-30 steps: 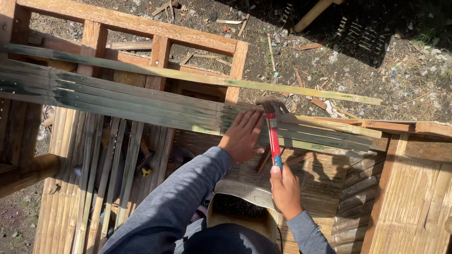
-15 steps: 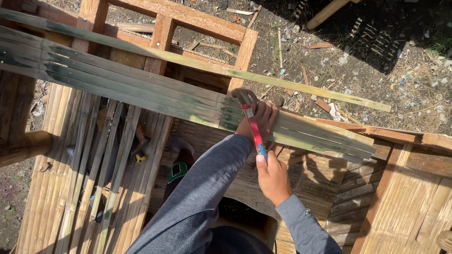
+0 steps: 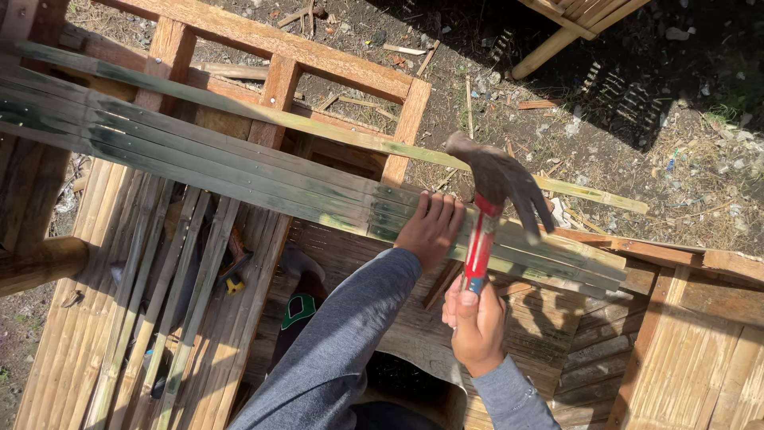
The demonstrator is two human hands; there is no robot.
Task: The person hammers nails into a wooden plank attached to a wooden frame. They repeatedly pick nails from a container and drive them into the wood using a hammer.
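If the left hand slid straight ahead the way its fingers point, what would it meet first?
The left hand lies flat on the green bamboo slats; going on, it would probably cross them and meet the single slat beyond; depth is unclear.

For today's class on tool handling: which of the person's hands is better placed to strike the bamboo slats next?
Right. The right hand grips the claw hammer raised over the bamboo slats; the left hand lies flat, pressing them.

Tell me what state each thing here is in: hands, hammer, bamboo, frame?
Left hand: flat, pressing on the strips.
Right hand: closed around the hammer's handle.
Claw hammer: raised above the strips, head up.
Green bamboo strips: lying side by side across the frame.
Wooden frame: open, unfilled.
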